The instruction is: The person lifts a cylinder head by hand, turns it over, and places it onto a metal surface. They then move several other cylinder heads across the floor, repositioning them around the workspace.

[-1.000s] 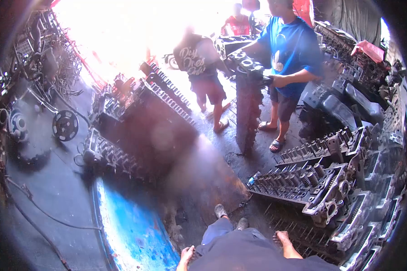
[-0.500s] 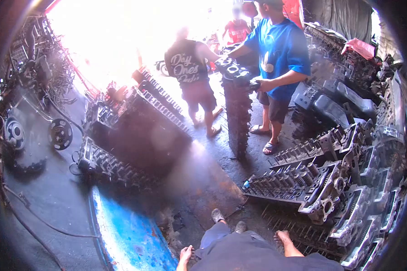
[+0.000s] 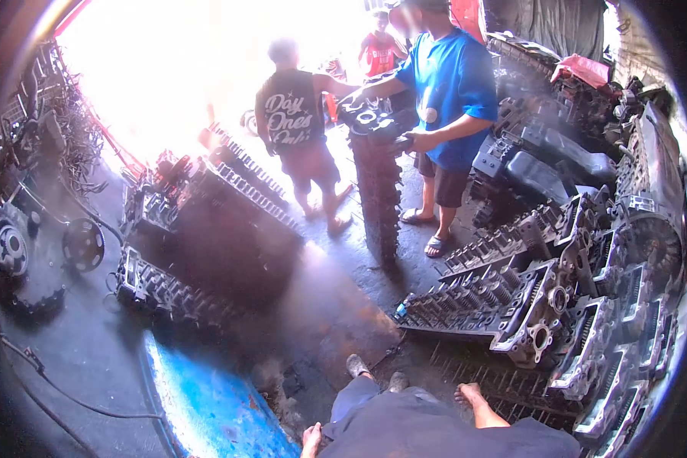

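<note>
My left hand (image 3: pixel 311 437) hangs low beside my dark shirt, near the blue painted panel (image 3: pixel 214 404). Its fingers look loosely curled, with nothing visible in them. On the other side, my right hand (image 3: pixel 470 394) is also lowered with fingers curled in, and no object shows in it. Below and beyond it lie a part with rows of upright studs (image 3: pixel 473 374) and a cylinder head with valve springs (image 3: pixel 481 305). Neither hand visibly touches a part.
A person in a blue shirt (image 3: pixel 454 91) and one in a black sleeveless top (image 3: pixel 291 114) have hands at a tall engine part (image 3: pixel 378 191) standing on end. Another person in red (image 3: pixel 379 55) is behind. A dark engine block (image 3: pixel 233 221) stands left; cylinder heads (image 3: pixel 588 336) crowd the right.
The whole scene has shifted left and slightly up in view. Both my hands stay low at my sides. The people remain around the upright engine part.
</note>
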{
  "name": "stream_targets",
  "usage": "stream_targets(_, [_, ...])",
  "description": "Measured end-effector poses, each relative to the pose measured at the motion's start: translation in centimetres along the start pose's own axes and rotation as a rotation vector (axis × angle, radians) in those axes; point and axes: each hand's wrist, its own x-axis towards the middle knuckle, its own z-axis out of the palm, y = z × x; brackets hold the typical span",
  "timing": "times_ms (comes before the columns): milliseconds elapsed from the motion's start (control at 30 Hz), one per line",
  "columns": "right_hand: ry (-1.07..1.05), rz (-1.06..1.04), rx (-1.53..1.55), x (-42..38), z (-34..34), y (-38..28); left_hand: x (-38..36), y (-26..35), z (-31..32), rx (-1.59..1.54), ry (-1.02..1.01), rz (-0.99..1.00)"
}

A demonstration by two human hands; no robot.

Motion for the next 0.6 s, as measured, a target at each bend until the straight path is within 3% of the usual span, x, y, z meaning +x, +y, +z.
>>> stream_targets(200, [-0.014, 0.029, -0.055, 0.2, -0.2, 0.2, 2.5, -2.3, 0.8, -0.117, -0.018, 0.105])
stream_targets(433, [-0.016, 0.027, -0.051, -1.4, -0.2, -0.5, 0.9, -1.7, 0.5, -0.081, 0.009, 0.072])
stream_targets(500, [-0.027, 0.021, -0.062, -1.4, -0.5, -0.4, -2.9, 1.7, -1.0, -0.119, -0.023, 0.052])
stream_targets(600, [-0.037, 0.029, -0.059, -0.5, -0.2, 0.1, -3.2, 1.9, -1.2, -0.105, -0.012, 0.061])
